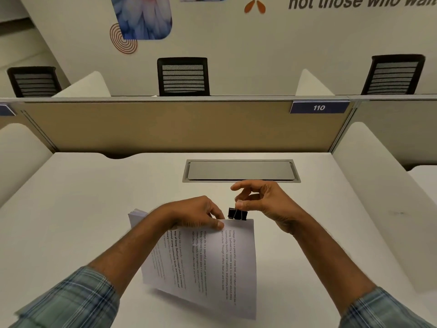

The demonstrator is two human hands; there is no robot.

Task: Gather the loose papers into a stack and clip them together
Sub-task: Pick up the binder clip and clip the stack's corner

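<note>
A stack of printed white papers (pixel 212 263) is held tilted above the white desk (pixel 78 209). My left hand (pixel 196 214) grips the stack at its top edge, thumb pressed on the top sheet. A black binder clip (pixel 237 214) sits on the stack's top right corner. My right hand (pixel 262 202) pinches the clip's wire handles between thumb and fingers, just above the black body. Whether the clip's jaws are fully over the paper edge is hard to tell.
A grey cable hatch (pixel 241 170) is set into the desk just beyond my hands. A tan partition (pixel 165 124) with a blue "110" tag (pixel 319 107) closes the far side. White side dividers (pixel 383 190) flank the desk. Black chairs (pixel 183 76) stand behind the partition.
</note>
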